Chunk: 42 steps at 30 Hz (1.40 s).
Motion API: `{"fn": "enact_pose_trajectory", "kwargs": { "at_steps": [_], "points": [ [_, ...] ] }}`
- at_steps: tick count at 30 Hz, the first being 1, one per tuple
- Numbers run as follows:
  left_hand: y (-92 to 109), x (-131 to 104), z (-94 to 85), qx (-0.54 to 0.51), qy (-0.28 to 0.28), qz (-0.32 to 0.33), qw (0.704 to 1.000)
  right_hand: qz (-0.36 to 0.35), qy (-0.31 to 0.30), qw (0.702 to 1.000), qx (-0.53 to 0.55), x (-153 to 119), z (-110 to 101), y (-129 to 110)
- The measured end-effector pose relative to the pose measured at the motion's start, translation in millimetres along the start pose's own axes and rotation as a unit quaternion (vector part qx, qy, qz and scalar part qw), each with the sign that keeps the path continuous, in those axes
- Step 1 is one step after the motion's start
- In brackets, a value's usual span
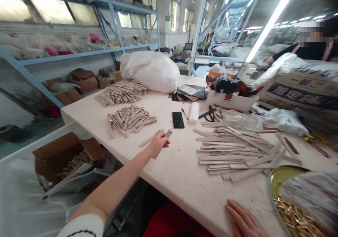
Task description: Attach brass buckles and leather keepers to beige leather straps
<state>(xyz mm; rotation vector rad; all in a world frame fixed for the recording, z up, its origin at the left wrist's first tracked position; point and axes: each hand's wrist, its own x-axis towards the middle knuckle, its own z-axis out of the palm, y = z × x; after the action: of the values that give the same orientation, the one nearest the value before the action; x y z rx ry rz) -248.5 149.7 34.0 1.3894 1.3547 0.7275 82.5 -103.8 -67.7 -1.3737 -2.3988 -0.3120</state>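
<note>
My left hand point(160, 143) is stretched out over the table point(169, 180), its fingers pinched on a small beige strap with shiny metal hardware point(169, 133) that sticks out past the fingertips. Beside that hand lies another short beige strap point(148, 140), partly hidden by it. Just beyond is a heap of beige straps with gold-coloured metal fittings point(129, 119). My right hand point(245, 217) rests at the table's front edge with fingers extended, holding nothing. To its right stands a round tin point(270, 187) with gold-coloured metal pieces point(295, 216) and a clear plastic bag.
Long beige strips point(235, 150) lie right of centre. A phone point(177, 120), white roll point(194, 112) and scissors point(210, 113) lie mid-table. Further back are another strap pile point(121, 92) and a large white sack point(150, 71). An open cardboard box point(56, 152) stands lower left; a person works at right.
</note>
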Motion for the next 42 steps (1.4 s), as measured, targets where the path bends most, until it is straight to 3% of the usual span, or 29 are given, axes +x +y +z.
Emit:
{"fn": "enact_pose_trajectory", "kwargs": {
  "at_steps": [7, 10, 14, 17, 21, 27, 36, 42],
  "points": [
    [17, -72, 81.7, -0.132, -0.141, -0.017, 0.981, 0.110, -0.058, 0.990, 0.074, 8, -15, -16],
    [21, -96, 106.2, -0.176, -0.180, -0.026, 0.967, 0.181, -0.007, 0.975, 0.128, 22, -23, -24],
    [22, -123, 127.3, -0.146, -0.197, -0.010, 0.969, 0.284, 0.068, 0.934, 0.208, 62, -51, -35],
    [22, -140, 136.0, -0.128, -0.216, 0.004, 0.968, 0.297, 0.103, 0.913, 0.260, 95, -76, -38],
    [20, -159, 141.4, -0.123, -0.223, 0.004, 0.967, 0.272, 0.057, 0.911, 0.306, 111, -90, -38],
    [12, -180, 148.7, -0.058, -0.198, 0.037, 0.978, 0.330, 0.040, 0.866, 0.374, 89, -88, -44],
    [19, -203, 166.2, -0.027, -0.240, 0.022, 0.970, 0.394, 0.027, 0.852, 0.343, 61, -92, -42],
    [14, -209, 170.8, -0.072, -0.213, 0.021, 0.974, 0.416, 0.046, 0.772, 0.478, 47, -87, -46]
  ]
}}
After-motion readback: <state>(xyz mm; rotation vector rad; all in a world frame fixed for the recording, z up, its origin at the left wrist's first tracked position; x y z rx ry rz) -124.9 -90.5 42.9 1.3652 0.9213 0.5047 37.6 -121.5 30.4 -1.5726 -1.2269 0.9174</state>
